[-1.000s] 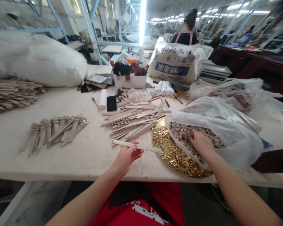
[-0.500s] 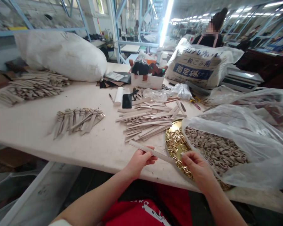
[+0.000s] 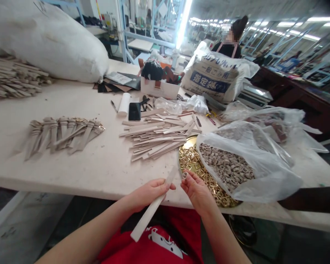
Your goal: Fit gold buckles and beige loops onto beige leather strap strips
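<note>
A flat beige strap [image 3: 146, 223] is pinched between the thumb and fingers of my left hand [image 3: 155, 190]. It slants from over my lap up toward the tray. My right hand [image 3: 198, 192] holds a small beige strap loop [image 3: 185, 175] at its fingertips, just right of the strap's upper end and apart from it. Beside that hand lies a round gold tray [image 3: 193, 140] with many small gold buckles [image 3: 209, 179]. An open clear plastic bag [image 3: 272, 183] full of beige loops [image 3: 225, 165] rests partly over the tray. Loose straps [image 3: 159, 137] are piled beyond my hands.
Straps with loops and buckles [image 3: 63, 132] lie in a row at left. Farther back are a larger strap pile [image 3: 13, 77], a big white sack [image 3: 60, 44], a black phone [image 3: 134, 111], a white box [image 3: 161, 90] and a printed bag [image 3: 214, 77]. A person [image 3: 228, 47] is beyond the table.
My left hand has turned the strap, so its near end now points down over my lap. My right hand has come off the tray toward the strap, with the loop now visible. The view has shifted right.
</note>
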Tool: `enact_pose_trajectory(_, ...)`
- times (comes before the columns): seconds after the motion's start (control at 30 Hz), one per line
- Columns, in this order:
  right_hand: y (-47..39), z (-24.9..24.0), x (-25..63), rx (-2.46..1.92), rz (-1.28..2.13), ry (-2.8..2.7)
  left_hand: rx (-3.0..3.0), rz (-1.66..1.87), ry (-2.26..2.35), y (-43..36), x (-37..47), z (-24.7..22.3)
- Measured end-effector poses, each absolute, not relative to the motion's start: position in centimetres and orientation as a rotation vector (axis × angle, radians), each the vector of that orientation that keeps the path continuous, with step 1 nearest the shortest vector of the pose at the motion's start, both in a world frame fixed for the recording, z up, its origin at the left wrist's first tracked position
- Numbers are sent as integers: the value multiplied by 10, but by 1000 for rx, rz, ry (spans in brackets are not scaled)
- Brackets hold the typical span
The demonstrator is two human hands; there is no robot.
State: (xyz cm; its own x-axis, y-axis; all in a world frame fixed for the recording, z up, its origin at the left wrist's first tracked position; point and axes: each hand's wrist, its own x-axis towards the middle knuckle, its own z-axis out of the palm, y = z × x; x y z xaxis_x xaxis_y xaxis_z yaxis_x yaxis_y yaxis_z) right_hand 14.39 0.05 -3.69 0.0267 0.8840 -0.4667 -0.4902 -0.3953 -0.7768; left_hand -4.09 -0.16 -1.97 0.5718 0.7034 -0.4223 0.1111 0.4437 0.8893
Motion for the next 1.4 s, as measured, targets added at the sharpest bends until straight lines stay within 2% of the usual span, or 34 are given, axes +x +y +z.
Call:
enact_pose_trajectory(0.23, -2, -39, 145, -1186, 1702, -569, 1215, 150, 870, 2, -47, -15)
enact_pose_trajectory(0.4, -7, -39, 141, -1216, 1690, -630, 1031, 171, 824, 1, -43, -18)
enact_pose_trajectory(0.57, -10, -43, 141, -1241, 1669, -661, 1238, 232, 867, -2, -45, -18)
enact_pose_trajectory(0.77, -16, -46, 141, -1336, 1539, -1034, 1447, 53, 962, 2, -49, -12)
enact_pose_trajectory(1.0, -25, -53, 134, -1245, 1798, -951, 1503, 4, 855, 5, -49, -10)
enact_pose_trajectory(1.13, -26, -58, 127, -1184, 1714, -802, 1509, 150, 927, 2, -48, -16)
enact_pose_trajectory(1.27, -24, -59, 123, -1234, 1669, -1008, 1569, 388, 992, 2, -40, -21)
enact_pose_trajectory(1.33, -16, -56, 136, -1355, 1500, -1238, 1597, 424, 990, 6, -38, -22)
enact_pose_trajectory(1.4, -2, -53, 159, -1576, 1101, -1534, 1586, 408, 1038, 10, -38, -22)
